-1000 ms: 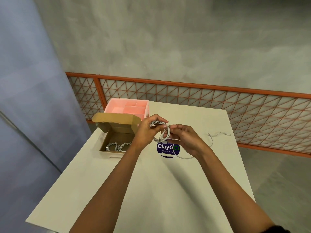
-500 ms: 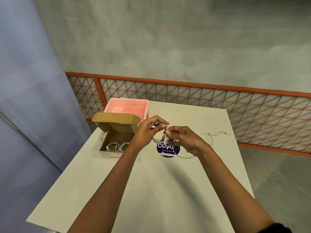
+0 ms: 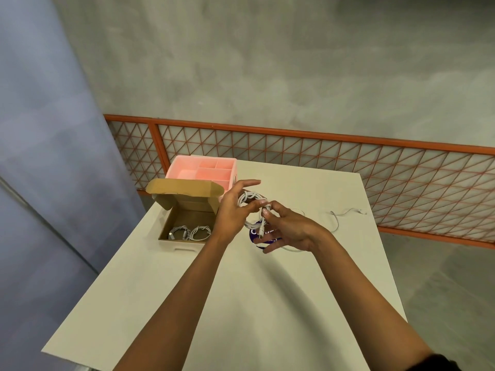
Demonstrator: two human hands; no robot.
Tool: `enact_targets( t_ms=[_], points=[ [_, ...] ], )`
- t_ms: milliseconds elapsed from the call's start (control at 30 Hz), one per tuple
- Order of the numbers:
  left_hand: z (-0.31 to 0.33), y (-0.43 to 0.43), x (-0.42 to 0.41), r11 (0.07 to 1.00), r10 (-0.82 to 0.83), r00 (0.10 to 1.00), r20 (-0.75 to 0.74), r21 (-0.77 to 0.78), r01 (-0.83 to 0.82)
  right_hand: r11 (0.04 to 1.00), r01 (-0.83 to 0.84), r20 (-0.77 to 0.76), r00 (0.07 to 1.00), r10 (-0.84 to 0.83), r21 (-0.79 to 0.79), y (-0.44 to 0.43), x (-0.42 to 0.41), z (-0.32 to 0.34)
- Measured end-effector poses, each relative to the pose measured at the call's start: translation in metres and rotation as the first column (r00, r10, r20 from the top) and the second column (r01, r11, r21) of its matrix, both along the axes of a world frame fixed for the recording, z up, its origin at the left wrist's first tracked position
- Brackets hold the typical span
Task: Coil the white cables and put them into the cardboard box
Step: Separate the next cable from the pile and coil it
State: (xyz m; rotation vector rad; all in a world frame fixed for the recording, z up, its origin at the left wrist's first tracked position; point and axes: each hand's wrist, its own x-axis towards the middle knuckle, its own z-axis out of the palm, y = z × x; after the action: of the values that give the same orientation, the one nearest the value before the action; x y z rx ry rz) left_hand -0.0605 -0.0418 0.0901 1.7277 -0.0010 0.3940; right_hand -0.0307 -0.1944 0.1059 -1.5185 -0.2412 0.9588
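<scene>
A coiled white cable [image 3: 249, 199] hangs above the table between both hands. My left hand [image 3: 232, 212] pinches the coil with thumb and finger, its forefinger pointing out straight. My right hand [image 3: 288, 230] pinches the cable's loose end [image 3: 262, 226] near the plug, its other fingers spread. The cardboard box [image 3: 167, 228] stands open to the left, lid raised, with two coiled white cables [image 3: 190, 232] inside. Another white cable [image 3: 345, 212] lies uncoiled on the table to the right.
A pink compartment tray [image 3: 204, 170] stands behind the box. A round purple sticker [image 3: 255, 235] lies on the white table [image 3: 241, 303] under my hands. An orange lattice railing [image 3: 348, 156] runs behind the table, whose right edge drops to the floor.
My left forefinger has straightened out and the coil shows more fully. My right hand's fingers have spread while still pinching the cable end, which now hangs down.
</scene>
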Motion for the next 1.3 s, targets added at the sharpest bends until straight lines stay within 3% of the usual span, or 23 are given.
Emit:
enact_targets(
  t_ms=[133,200,333,500,667,900,1100,1300],
  points=[
    [-0.009,-0.003,-0.002,0.981,0.107,0.992,-0.067,-0.154,-0.116,0.980,0.142,-0.043,0.990,-0.137,0.141,0.004,0.004,-0.009],
    [-0.016,-0.010,-0.004,0.974,0.154,0.983,-0.102,-0.152,-0.168,0.957,0.231,-0.052,0.973,-0.225,0.177,0.007,0.005,-0.013],
    [-0.029,-0.024,-0.011,0.948,0.235,0.964,-0.127,-0.190,-0.256,0.916,0.366,0.038,0.926,-0.377,0.163,0.012,0.007,-0.019],
    [-0.033,-0.024,-0.010,0.960,0.240,0.964,-0.116,-0.117,-0.253,0.882,0.461,0.160,0.867,-0.471,0.099,0.012,0.008,-0.027],
    [-0.032,-0.021,-0.012,0.962,0.180,0.975,-0.131,-0.185,-0.203,0.876,0.471,0.216,0.849,-0.483,0.106,0.009,0.006,-0.023],
    [-0.025,-0.019,-0.018,0.953,0.070,0.995,-0.077,-0.289,-0.089,0.879,0.437,0.002,0.895,-0.446,0.192,0.006,0.007,-0.016],
    [-0.027,-0.013,-0.015,0.965,0.072,0.983,-0.171,-0.235,-0.111,0.943,0.283,-0.100,0.958,-0.269,0.175,-0.002,0.006,-0.016],
    [-0.025,-0.010,-0.014,0.967,0.062,0.979,-0.192,-0.232,-0.107,0.937,0.285,-0.174,0.952,-0.253,0.200,0.000,0.007,-0.015]
  ],
)
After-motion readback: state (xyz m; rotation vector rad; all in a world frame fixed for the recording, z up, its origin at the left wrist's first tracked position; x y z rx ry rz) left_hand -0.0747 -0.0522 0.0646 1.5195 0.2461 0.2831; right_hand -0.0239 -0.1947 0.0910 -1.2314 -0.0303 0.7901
